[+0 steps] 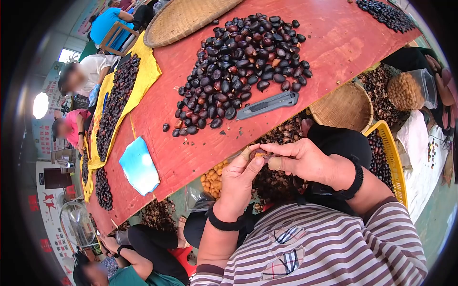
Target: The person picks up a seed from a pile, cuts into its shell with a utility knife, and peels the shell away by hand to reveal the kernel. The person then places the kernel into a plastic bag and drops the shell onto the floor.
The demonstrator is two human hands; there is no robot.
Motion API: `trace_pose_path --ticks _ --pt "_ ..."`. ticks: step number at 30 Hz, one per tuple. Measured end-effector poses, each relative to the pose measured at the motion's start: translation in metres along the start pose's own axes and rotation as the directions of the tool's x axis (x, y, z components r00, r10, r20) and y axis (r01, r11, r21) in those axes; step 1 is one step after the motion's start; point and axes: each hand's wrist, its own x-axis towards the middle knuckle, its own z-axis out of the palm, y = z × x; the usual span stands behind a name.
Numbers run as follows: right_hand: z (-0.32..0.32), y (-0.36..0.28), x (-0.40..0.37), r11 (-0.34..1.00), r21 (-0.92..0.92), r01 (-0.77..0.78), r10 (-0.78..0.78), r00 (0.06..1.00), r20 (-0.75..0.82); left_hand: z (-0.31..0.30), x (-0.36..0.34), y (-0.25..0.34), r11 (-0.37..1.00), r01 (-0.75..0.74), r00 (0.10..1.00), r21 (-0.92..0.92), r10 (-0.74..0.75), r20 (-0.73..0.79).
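Just off the table's near edge, my left hand (238, 177) and my right hand (301, 161) meet with fingertips pinched round a partly peeled nut (259, 153). Its shell is dark brown and its inside shows orange. Both hands are closed on it, and the fingers cover much of it. Beyond them, a heap of dark, glossy nuts (238, 66) lies on the red table (334, 43). A grey utility knife (268, 105) rests against the heap's near side. Below my left hand sits a bag of peeled yellow-orange nuts (213, 180).
Woven trays stand at the table's far side (186, 21) and near my right (344, 106). A yellow basket (392, 162) holds more nuts. Shell scraps (279, 183) lie below my hands. A blue-white cloth (139, 166) and yellow sheets (149, 71) lie leftward. Other people sit around.
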Motion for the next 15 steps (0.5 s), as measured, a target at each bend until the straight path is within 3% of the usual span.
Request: trace_pose_path --ticks 3,9,12,15 --pt "-0.001 0.002 0.0 0.998 -0.05 0.039 -0.039 0.999 -0.004 0.001 0.002 -0.001 0.999 -0.014 1.0 0.044 0.013 0.002" --pt "0.004 0.015 0.009 0.946 -0.063 0.319 -0.324 0.939 -0.116 0.002 0.001 -0.003 0.982 -0.051 0.999 0.183 0.053 -0.007" --pt "-0.002 0.005 0.004 0.987 0.122 -0.101 0.109 0.992 -0.058 0.001 0.001 -0.005 0.975 -0.054 0.999 0.215 0.053 0.007" --pt "-0.009 0.004 0.001 0.987 0.119 -0.111 0.116 0.993 -0.032 0.005 0.002 -0.004 0.991 -0.029 1.0 0.134 0.03 -0.005"
